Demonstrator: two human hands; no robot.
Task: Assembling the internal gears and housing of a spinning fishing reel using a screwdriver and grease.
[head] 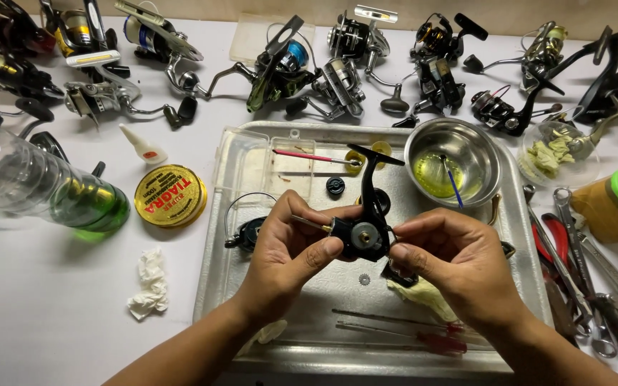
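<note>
- The left hand [287,246] grips a black spinning-reel body [368,227] from its left, thumb pressed on the front, fingers curled behind it.
- The right hand [446,259] pinches the reel body's right edge between thumb and forefinger.
- The reel body hangs just above a metal tray [223,286], its stem pointing up.
- On the tray: a small gear [364,279], a steel bowl [454,159] of yellowish liquid, red-handled screwdrivers [402,336].
- Left of the tray lie a yellow line spool [170,195] and crumpled tissue [149,284].

A reel-repair workshop, this: fishing reels [280,68] crowd the counter [51,314] at twelve o'clock, wrenches [595,279] at three o'clock.
</note>
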